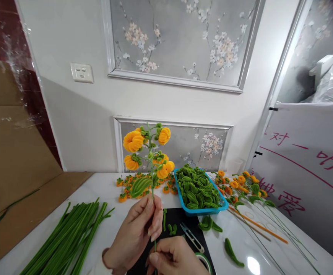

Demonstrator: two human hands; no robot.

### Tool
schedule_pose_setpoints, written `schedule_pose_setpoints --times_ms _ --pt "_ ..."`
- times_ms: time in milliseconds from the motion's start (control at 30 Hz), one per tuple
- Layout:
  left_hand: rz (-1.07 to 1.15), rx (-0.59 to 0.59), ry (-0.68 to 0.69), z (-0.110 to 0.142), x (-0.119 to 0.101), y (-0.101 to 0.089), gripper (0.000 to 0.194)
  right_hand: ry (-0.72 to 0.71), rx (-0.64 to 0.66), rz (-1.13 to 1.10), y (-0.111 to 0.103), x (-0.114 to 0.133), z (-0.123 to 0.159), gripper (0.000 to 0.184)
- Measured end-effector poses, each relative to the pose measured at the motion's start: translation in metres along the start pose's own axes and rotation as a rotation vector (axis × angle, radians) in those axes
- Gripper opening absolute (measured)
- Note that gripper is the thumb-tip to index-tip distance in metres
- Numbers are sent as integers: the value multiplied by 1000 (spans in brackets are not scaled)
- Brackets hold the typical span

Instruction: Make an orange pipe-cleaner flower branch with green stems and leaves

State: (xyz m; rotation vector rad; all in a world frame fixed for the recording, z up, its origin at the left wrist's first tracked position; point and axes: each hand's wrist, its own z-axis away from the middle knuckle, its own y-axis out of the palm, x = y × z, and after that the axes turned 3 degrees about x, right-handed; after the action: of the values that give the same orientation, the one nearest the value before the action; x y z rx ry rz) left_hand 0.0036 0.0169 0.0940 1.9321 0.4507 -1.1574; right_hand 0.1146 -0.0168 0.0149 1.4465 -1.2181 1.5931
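Observation:
An upright artificial flower stem (150,152), made of fuzzy chenille, carries several orange pumpkin-shaped blooms (133,141) with green caps. Low on it sticks out a green chenille leaf (140,187). My left hand (134,231) pinches the stem just beneath that leaf. Further down, my right hand (177,256) closes its fingers on the thin lower stem, and its fingertips are partly hidden. Under the hands lies a black mat (187,221) with small thread snips (192,237), short green chenille pieces (172,229) and a roll of green tape (203,261).
Green chenille stems (69,236) lie bundled at left. A blue basket (206,210) holds green leaves, with several loose leaves (233,253) nearby. Small orange blooms (122,197) lie behind my hands. Finished flower stems (242,183) rest at right. Cardboard (14,152) stands at left.

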Motion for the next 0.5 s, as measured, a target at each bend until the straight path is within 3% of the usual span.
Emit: schedule_pose_setpoints --times_ms 333,500 --pt "-34 -21 16 -3 6 -4 21 9 -27 3 -1 0 3 28" --pt "-166 -122 -47 -10 16 -3 30 -54 -195 -32 -14 6 8 32"
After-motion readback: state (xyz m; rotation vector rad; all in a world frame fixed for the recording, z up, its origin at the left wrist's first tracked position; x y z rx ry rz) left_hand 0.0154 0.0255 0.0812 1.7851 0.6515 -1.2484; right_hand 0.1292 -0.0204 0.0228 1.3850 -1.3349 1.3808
